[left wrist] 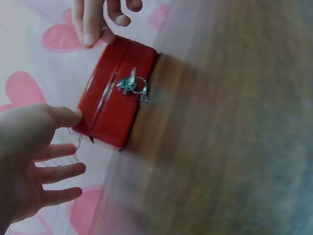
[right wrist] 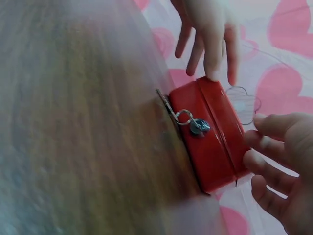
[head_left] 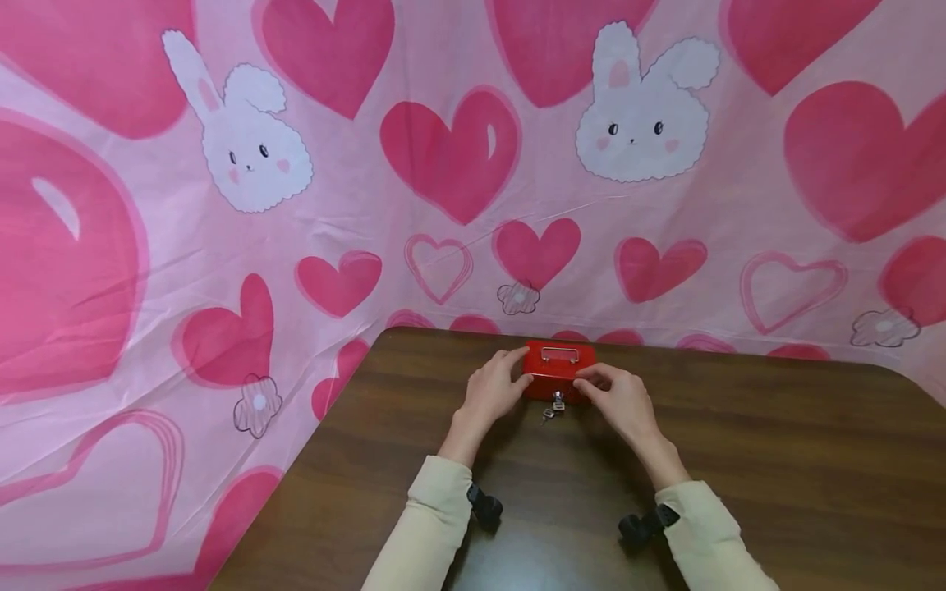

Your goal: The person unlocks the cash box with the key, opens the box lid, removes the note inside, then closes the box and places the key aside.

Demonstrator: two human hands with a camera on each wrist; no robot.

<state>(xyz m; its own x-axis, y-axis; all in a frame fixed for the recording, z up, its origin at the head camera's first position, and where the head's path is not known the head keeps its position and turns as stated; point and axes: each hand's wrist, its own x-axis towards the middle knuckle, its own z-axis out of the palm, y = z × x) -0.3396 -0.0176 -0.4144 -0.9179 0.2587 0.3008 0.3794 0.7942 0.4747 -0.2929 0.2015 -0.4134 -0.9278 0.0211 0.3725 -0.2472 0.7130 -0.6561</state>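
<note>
A small red cash box (head_left: pixel 559 371) stands on the table with a metal handle (head_left: pixel 559 355) on its lid. At its front a silver lock (left wrist: pixel 126 84) has a key in it, and a ring with another key (head_left: pixel 548 414) hangs from it. My left hand (head_left: pixel 491 386) is at the box's left side, its thumb touching the front left edge and its fingers spread. At the right side my right hand (right wrist: pixel 288 161) touches the lid's edge with its fingertips, fingers loosely bent. The lid looks closed; the inside is hidden.
The brown wooden table (head_left: pixel 776 443) has its far edge just behind the box. A pink cloth (head_left: pixel 443 66) with hearts and rabbits hangs behind and to the left. Black wrist cameras (head_left: pixel 485 507) sit at both cuffs.
</note>
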